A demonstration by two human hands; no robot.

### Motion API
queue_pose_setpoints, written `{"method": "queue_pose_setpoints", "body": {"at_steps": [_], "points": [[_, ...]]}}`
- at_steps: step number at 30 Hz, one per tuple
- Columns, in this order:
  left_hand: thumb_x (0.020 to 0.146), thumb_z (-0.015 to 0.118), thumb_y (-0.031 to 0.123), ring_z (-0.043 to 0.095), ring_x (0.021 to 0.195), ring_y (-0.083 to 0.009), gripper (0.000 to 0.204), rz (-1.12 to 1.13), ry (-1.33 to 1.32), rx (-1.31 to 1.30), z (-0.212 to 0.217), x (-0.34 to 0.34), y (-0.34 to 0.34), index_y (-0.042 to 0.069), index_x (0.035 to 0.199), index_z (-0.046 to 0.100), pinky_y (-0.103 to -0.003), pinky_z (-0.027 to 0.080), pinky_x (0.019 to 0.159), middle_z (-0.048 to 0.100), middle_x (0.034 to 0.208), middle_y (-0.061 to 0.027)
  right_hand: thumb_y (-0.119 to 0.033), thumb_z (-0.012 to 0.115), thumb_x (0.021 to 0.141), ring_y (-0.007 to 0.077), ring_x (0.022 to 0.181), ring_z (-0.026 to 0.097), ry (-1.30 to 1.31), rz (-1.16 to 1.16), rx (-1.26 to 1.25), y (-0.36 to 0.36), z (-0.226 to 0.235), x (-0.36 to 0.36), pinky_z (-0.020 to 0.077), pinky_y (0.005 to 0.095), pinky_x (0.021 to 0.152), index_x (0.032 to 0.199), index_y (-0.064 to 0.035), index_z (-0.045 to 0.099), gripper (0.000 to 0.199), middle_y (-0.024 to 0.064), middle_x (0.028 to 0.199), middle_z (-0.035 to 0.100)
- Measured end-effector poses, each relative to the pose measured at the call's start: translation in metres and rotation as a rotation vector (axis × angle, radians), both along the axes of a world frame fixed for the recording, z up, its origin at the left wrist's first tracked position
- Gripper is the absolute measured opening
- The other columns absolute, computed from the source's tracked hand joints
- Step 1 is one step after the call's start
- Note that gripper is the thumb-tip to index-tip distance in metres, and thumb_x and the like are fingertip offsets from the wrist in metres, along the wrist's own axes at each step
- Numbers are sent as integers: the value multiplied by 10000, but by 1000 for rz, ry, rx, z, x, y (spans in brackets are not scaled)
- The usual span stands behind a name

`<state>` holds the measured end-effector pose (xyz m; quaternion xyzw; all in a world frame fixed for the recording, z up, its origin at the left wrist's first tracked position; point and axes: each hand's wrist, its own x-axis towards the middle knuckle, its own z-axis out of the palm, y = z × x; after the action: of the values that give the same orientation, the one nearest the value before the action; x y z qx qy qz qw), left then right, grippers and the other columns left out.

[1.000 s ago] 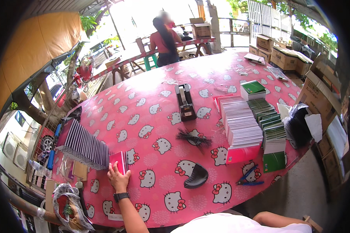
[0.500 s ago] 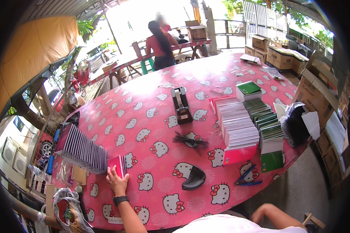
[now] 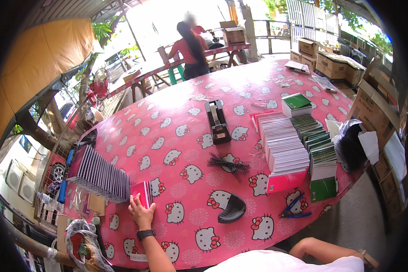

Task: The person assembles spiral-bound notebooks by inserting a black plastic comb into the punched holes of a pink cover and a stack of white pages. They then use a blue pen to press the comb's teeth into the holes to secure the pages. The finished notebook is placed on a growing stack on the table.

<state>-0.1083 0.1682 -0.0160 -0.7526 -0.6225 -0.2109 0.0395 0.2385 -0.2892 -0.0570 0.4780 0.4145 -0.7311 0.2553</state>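
Observation:
At the left of the table, my left hand (image 3: 142,215) is closed around the near end of a few red notebooks (image 3: 141,192), fingers over the cover and thumb at the right side. They stand against a long leaning row of spiral-bound notebooks (image 3: 103,175) with dark purple covers. A dark watch is on my left wrist. My right arm (image 3: 326,248) is bent beside my white shirt, below the table's edge; the fingers of that hand are hidden.
Rows of red notebooks (image 3: 283,149) and green notebooks (image 3: 322,188) lie at the right. Between them and my left hand are a tape dispenser (image 3: 218,122), black spiral coils (image 3: 229,165), a black curved object (image 3: 232,209) and blue-handled pliers (image 3: 294,208). Another person (image 3: 188,50) sits beyond.
The whole view has shifted slightly to the right. My left hand stays at the red notebooks. My right arm has moved, and its hand has gone further out of sight.

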Motion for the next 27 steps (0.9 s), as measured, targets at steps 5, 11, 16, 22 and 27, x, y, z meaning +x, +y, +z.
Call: {"method": "queue_pose_setpoints", "body": {"at_steps": [5,11,16,22,27], "points": [[689,744,486,341,1301,-401,816,-12,9,-63,1,-7,1,232,1379,391,-591,355,998,312,1483,-113,-326,654,831,286,929,638,-52,-218,1000,69,145,39,513,373,796,961,-75,691,285,94,986,682],[777,604,644,164,1415,-367,778,-40,-74,222,25,11,-12,218,1394,398,-692,144,1046,229,1530,-96,-90,761,688,277,868,577,-927,-539,2045,129,138,81,477,385,766,856,-61,659,198,80,851,641],[785,672,381,275,1381,-299,451,-165,-234,172,43,39,-46,166,1173,590,-624,161,1081,372,1451,-69,-121,766,682,264,869,585,-927,-404,2113,135,120,111,471,386,774,892,-67,652,246,64,868,644],[777,702,298,381,1304,-286,376,-568,-427,151,53,103,-84,138,1109,624,-505,237,1086,479,1348,-83,-106,755,691,257,832,598,-856,-334,2166,130,117,118,469,387,758,848,-63,628,206,56,846,644],[768,754,268,418,1276,-303,530,-954,-795,-32,85,157,-156,72,1217,553,-457,308,1061,487,1344,-129,-70,737,713,256,787,591,-616,-441,2054,125,172,67,482,377,694,808,-58,611,158,61,792,622]]}}
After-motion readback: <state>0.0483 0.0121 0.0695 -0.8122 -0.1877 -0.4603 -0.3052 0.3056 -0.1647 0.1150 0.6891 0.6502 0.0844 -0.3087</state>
